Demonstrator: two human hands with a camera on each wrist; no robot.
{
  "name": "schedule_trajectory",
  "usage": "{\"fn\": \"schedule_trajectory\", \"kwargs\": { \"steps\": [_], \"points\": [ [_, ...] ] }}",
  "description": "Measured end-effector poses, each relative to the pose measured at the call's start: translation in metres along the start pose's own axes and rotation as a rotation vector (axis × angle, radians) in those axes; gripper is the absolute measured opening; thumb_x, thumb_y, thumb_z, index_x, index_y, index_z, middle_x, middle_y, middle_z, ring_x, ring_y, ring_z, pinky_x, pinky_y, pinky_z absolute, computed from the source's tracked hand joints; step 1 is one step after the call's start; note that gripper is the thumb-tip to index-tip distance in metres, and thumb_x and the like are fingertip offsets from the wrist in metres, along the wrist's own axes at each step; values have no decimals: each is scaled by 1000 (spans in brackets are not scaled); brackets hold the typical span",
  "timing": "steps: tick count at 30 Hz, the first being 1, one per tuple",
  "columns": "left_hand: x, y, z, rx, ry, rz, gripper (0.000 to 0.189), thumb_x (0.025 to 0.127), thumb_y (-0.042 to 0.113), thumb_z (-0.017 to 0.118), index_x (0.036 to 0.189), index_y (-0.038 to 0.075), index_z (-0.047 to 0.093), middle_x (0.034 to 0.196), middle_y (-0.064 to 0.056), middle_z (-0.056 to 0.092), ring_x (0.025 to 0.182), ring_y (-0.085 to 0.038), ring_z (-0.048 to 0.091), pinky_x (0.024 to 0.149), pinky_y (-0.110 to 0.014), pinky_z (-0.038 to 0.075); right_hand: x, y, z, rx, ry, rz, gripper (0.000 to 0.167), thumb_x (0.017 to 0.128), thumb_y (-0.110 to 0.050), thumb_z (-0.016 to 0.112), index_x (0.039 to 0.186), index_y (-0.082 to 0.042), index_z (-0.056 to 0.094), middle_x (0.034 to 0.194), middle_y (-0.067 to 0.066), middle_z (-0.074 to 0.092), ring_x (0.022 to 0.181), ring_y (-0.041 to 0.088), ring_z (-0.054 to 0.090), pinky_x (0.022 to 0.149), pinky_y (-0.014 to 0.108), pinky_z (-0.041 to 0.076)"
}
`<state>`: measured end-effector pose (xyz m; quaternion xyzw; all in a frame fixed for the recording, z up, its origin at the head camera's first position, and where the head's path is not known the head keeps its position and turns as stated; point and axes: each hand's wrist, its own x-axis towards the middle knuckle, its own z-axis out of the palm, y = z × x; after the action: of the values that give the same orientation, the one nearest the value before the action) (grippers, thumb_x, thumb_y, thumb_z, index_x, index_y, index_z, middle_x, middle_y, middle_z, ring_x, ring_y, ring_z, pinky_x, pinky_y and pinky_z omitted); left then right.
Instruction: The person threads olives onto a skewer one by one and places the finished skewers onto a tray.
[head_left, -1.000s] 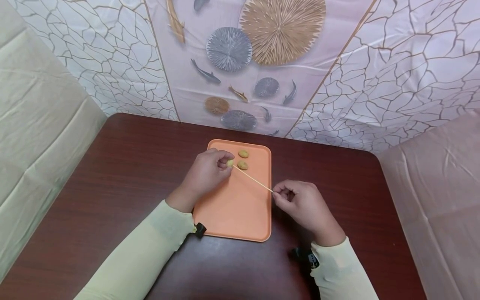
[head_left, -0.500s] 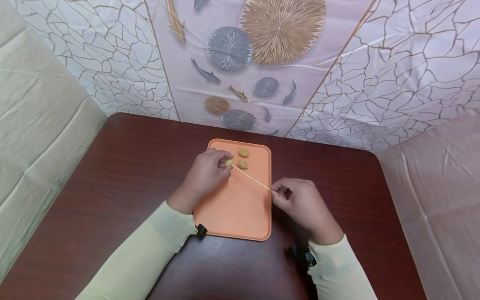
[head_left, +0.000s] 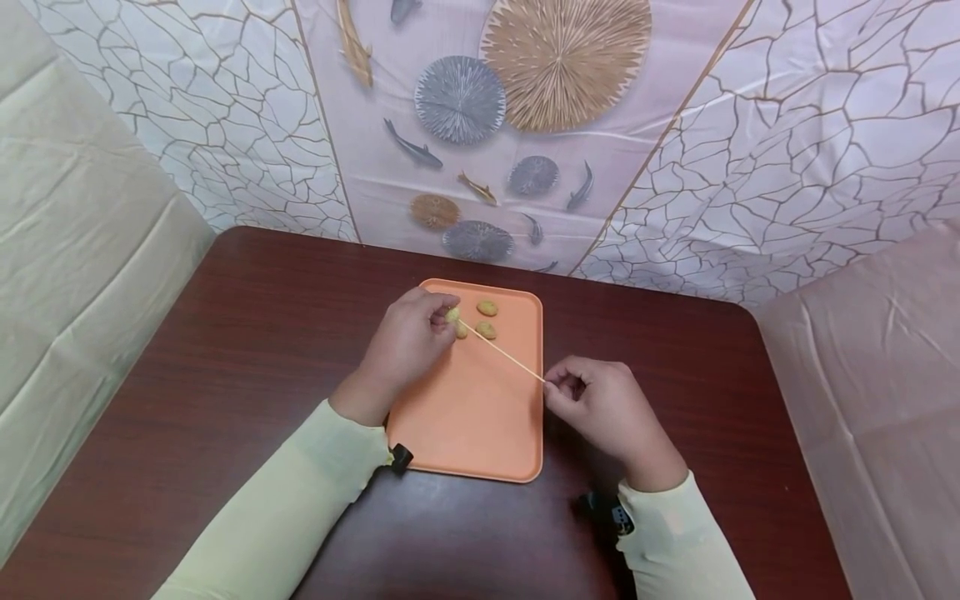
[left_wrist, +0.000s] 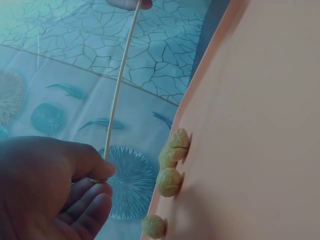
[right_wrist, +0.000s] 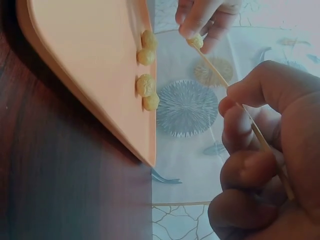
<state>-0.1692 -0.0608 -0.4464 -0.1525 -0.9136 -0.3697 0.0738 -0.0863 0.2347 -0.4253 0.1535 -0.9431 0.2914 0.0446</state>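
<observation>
My left hand (head_left: pixel 408 342) pinches a small wrinkled yellow-brown ball (right_wrist: pixel 196 40) between thumb and fingers, above the far left of the orange tray (head_left: pixel 468 417). A thin wooden skewer (head_left: pixel 502 353) slants from that ball to my right hand (head_left: pixel 607 408), its tip at the ball's surface. In the right wrist view, my right thumb and fingers grip the skewer, and its rear end runs back across the palm. Several more such balls lie at the tray's far end, among them one at the back (head_left: pixel 487 308), one before it (head_left: pixel 486 331) and one partly behind my left hand (head_left: pixel 461 331).
The tray has a low raised rim and lies on a dark red-brown table (head_left: pixel 262 333). A patterned cloth (head_left: pixel 465 175) hangs behind the table, with plain pale cloths (head_left: pixel 75 275) at the sides.
My left hand has shifted slightly up and left with the ball, and a ball on the tray now shows beside it. My right hand moved a little left, then slightly back right.
</observation>
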Motion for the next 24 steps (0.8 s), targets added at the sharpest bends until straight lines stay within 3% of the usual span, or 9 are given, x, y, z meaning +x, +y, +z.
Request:
{"fn": "schedule_trajectory", "kwargs": {
  "steps": [6,11,19,24],
  "points": [
    [-1,-3,-2,3,8,-9,31,99,8,82,131,8,83,107,-7,74,94,-20,70,83,-33,61,-1,1,3,26,2,21,7,97,-17,85,94,-22,81,73,-10,62,64,9,56,60,25,48],
    [-1,-5,-1,-53,-3,-36,32,99,11,83,131,9,83,117,-7,76,98,-18,75,87,-34,66,-1,2,5,35,20,20,12,97,-14,85,91,-24,80,72,-10,59,64,9,54,60,25,47],
    [-2,-10,1,-98,23,-54,27,99,13,82,126,9,85,111,-6,77,98,-17,78,87,-34,67,-1,1,6,34,74,-79,16,95,-9,87,88,-22,80,73,-10,59,65,7,53,59,26,47],
    [-2,-12,2,-117,5,-80,26,98,14,82,123,9,86,108,-5,76,97,-17,77,86,-36,67,-1,0,7,16,97,-140,18,93,-6,88,86,-21,80,73,-10,59,66,7,52,58,27,46]
  ]
}}
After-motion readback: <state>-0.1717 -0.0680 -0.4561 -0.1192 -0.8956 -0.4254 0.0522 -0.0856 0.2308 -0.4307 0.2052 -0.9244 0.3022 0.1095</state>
